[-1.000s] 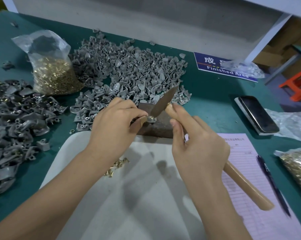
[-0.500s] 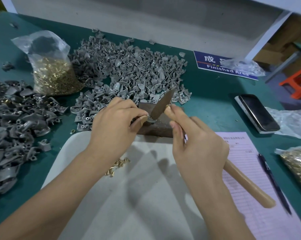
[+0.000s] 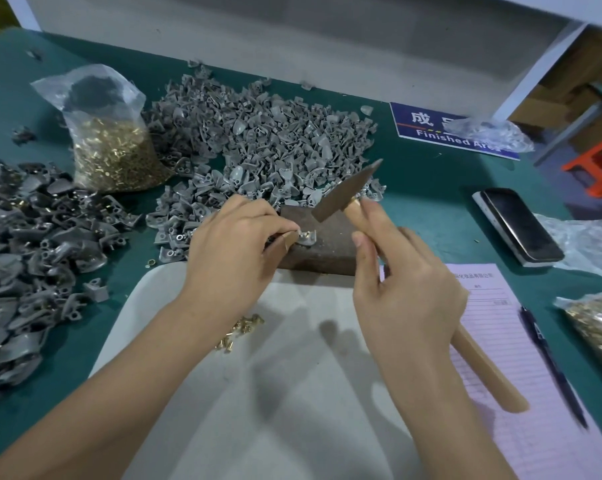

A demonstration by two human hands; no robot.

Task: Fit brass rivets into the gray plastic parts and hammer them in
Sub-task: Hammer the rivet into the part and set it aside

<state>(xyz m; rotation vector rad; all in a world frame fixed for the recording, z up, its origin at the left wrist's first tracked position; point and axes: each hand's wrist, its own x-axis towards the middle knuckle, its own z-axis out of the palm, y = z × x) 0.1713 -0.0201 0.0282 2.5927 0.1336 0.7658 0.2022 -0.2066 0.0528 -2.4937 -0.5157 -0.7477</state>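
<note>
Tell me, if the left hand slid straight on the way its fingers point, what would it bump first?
Probably the gray plastic part on the brown block; the left hand already pinches its edge.

My left hand (image 3: 235,252) & right hand (image 3: 408,289): both bare, no gloves, no rings, no watch or band at either wrist. Forearms bare too, no sleeve showing up to frame edge. Nails short, unpainted. Small tan patch, prob tape, on left thumb tip.

A gray plastic part (image 3: 307,236) with brass rivets lies on the brown block (image 3: 327,249), hammer (image 3: 348,190) raised above.
</note>
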